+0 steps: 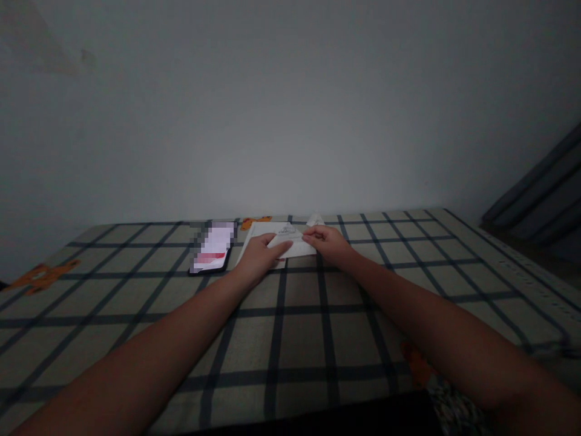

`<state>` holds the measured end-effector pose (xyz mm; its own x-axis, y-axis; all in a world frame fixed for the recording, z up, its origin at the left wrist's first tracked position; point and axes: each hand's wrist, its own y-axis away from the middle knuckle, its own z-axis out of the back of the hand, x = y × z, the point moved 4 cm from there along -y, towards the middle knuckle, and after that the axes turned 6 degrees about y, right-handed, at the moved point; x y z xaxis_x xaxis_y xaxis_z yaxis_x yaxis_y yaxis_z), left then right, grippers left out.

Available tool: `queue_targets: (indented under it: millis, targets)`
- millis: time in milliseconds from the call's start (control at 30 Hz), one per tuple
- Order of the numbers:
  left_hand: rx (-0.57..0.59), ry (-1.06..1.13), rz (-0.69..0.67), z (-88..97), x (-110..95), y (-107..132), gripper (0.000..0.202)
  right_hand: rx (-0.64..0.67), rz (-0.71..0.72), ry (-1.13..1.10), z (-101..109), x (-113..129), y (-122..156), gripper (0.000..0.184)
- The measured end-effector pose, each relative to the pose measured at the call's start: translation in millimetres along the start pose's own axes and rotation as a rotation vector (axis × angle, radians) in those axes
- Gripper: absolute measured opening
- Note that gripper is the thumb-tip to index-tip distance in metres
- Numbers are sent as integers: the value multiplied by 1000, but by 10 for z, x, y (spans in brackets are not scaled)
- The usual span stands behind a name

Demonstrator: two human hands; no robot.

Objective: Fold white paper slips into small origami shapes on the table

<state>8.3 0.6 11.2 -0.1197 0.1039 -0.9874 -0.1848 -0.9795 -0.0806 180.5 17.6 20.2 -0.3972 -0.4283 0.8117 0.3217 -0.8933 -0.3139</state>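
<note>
A folded white sheet of paper point(295, 247) with dark marks near its pointed top is held between my two hands. My left hand point(261, 254) grips its left side, the thumb lying across the front and the fingers largely hidden. At the right edge, my right hand point(330, 243) pinches the paper between thumb and fingers. Behind and to the left of it, another white sheet point(259, 229) lies on the checked cloth, partly covered by my left hand.
A phone point(213, 247) with a lit screen lies left of my left hand. Beyond my right hand is a small crumpled whitish piece point(315, 218). The checked cloth point(299, 339) reaches the pale wall point(290, 109) at the back. Dark striped fabric point(540, 181) stands at far right.
</note>
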Motion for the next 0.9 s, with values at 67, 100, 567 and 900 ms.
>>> queue_targets:
  millis: [67, 100, 567, 900]
  targets:
    - [-6, -20, -12, 9, 4, -6, 45, 0, 4, 4, 0, 0, -1, 27]
    - [-8, -27, -21, 14, 2, -8, 45, -2, 2, 4, -1, -5, -2, 27]
    - [-6, -9, -34, 17, 30, -37, 42, -15, -5, -27, -5, -7, -1, 24]
    - [-12, -63, -61, 7, 28, -44, 39, -13, -84, -146, -29, -70, 12, 30]
